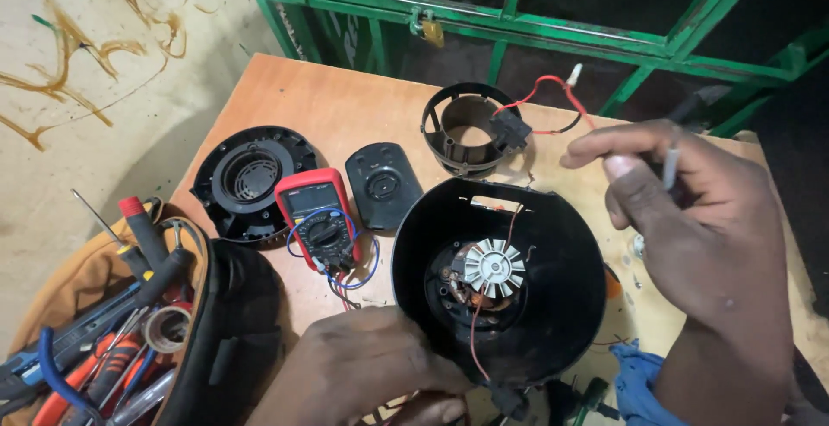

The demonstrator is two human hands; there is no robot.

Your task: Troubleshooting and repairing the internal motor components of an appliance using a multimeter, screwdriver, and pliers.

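Your left hand (363,361) braces the black motor housing (553,305) steady on the tabletop (345,107); your right hand (691,219) has its grip clenched on a slim tool (672,163).

A red multimeter (320,220) lies beside an open tool bag (129,331).

The left hand (363,366) grips the near rim of a black round housing (553,305), whose white fan (493,267) sits just beyond its fingers. The right hand (691,227) pinches a thin tool (672,163); a black ring (466,128) with red wires (553,89) lies past its fingertips
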